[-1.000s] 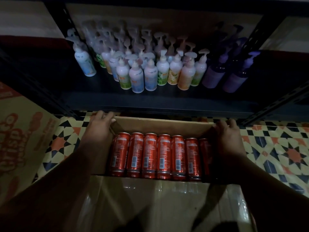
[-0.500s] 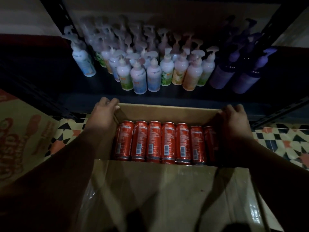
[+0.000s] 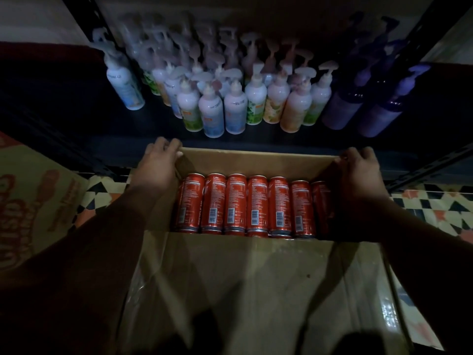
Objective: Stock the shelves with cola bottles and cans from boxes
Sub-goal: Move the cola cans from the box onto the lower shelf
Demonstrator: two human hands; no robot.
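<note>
Dim light falls on a dark metal shelf [image 3: 268, 143] already crowded with white pump bottles [image 3: 235, 108] and a few purple ones [image 3: 340, 108], and below it a patterned tile floor [image 3: 435, 203] shows on either side of an open cardboard box [image 3: 256, 156]. Inside the box a row of red cola cans [image 3: 257, 203] lies side by side against its far wall, with more cans just visible beneath. The person's left hand [image 3: 158, 162] has its fingers [image 3: 170, 146] curled over the far left corner of the box rim, and the right hand [image 3: 361, 167] grips the far right corner the same way, so both are clenched on cardboard, not on any can. A printed carton [image 3: 33, 201] sits off to the left. To my eye the step is bringing the box up to the shelf edge; it goes best with an even two-handed pull, keeping the box level so the cans do not roll, and stopping short of the pump bottles, which look easy to topple.
</note>
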